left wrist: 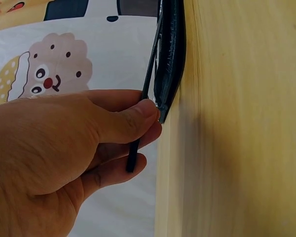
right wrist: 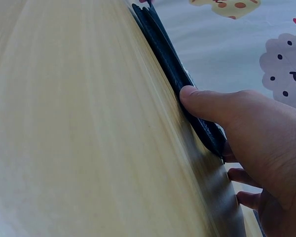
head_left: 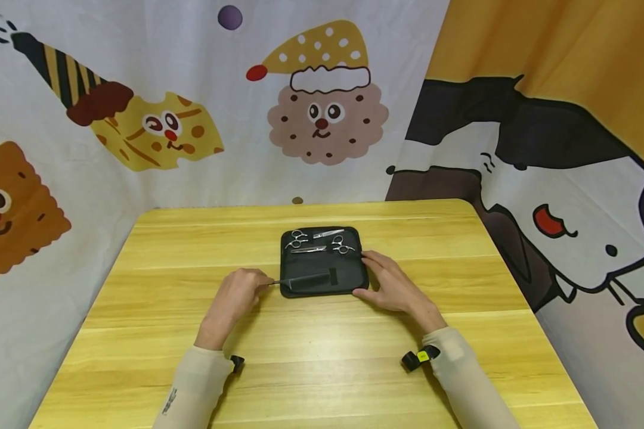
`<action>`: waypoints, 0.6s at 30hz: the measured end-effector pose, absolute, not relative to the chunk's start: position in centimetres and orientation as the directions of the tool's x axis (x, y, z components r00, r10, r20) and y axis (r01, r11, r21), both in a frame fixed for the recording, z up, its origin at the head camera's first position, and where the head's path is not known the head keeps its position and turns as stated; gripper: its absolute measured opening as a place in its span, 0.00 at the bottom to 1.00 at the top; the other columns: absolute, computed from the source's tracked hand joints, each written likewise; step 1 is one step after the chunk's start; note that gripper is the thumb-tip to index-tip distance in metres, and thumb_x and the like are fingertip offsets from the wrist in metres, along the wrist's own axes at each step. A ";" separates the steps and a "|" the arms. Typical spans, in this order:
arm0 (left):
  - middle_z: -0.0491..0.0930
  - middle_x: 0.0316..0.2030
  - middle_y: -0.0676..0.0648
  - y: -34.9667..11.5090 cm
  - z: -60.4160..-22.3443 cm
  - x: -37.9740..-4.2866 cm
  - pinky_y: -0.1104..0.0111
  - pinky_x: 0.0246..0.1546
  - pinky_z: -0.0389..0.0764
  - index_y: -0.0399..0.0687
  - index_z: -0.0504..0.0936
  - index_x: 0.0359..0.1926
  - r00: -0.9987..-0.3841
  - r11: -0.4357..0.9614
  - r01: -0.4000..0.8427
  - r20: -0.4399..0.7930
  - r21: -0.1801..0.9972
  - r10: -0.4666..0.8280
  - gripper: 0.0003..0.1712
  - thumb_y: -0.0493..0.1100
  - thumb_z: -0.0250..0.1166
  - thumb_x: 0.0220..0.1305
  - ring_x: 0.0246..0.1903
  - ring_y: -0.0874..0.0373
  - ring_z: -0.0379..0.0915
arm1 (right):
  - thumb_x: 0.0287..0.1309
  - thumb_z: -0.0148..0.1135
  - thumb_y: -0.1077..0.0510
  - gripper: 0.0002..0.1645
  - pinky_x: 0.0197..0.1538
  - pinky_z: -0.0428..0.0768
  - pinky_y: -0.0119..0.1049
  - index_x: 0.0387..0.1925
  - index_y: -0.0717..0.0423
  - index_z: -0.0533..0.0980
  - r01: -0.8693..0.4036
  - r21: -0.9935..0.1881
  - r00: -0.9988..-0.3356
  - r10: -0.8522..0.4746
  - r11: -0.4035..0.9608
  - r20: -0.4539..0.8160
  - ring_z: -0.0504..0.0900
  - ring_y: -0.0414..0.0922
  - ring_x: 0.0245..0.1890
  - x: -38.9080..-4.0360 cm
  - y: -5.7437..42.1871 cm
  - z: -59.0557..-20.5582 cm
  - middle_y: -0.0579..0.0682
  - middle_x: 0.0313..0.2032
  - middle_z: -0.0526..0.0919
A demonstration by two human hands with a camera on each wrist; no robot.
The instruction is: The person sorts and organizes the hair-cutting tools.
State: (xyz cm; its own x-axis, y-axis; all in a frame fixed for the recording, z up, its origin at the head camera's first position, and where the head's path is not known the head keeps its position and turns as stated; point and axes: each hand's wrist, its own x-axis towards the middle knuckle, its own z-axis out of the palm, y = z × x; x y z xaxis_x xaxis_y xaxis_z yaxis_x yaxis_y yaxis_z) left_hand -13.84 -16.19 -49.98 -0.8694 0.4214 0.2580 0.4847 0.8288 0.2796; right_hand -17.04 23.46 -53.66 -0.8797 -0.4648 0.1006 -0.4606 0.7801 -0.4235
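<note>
The black comb [head_left: 307,282] lies across the 6 o'clock side of the open case [head_left: 349,267], beside the dark loop [head_left: 333,276]; two pairs of scissors [head_left: 308,250] sit towards 12. At 8 o'clock, the left hand [head_left: 238,292] has its grip closed in a thumb-and-finger pinch on the comb's thin tail, seemingly to steer it level. At 4 o'clock, the right hand [head_left: 390,285] spans the case's corner, its grip loosely spread, probably steadying it on the tabletop [head_left: 311,363]. The left wrist view reveals the pinch, which the head view hides; the right wrist view shows the thumb against the case's edge.
</note>
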 end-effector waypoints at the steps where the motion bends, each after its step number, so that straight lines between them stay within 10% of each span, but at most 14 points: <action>1: 0.97 0.39 0.45 -16.1 -50.0 -13.9 0.51 0.42 0.96 0.46 0.98 0.43 -0.868 0.828 0.486 0.258 0.278 0.423 0.14 0.24 0.76 0.65 0.39 0.45 0.96 | 0.66 0.80 0.34 0.57 0.87 0.70 0.63 0.80 0.66 0.72 -0.460 -0.424 -0.880 -0.464 0.781 0.100 0.69 0.64 0.85 -17.0 23.5 -53.6 0.61 0.84 0.70; 18: 0.94 0.47 0.40 -14.8 -50.8 -15.7 0.52 0.54 0.95 0.39 0.97 0.48 -0.846 0.805 0.525 0.277 0.278 0.456 0.22 0.18 0.68 0.60 0.49 0.44 0.92 | 0.65 0.80 0.34 0.57 0.88 0.69 0.62 0.80 0.66 0.72 -0.453 -0.417 -0.884 -0.459 0.788 0.092 0.68 0.64 0.86 -17.1 23.4 -53.7 0.62 0.84 0.70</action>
State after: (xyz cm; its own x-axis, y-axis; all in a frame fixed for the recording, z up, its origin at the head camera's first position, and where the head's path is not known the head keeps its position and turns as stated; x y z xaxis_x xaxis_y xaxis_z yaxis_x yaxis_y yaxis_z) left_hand -15.73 -14.85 -50.81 -0.8459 0.4556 0.2775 0.5246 0.8048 0.2777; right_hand -17.07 23.35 -53.70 -0.8835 -0.4593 0.0917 -0.4529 0.7879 -0.4173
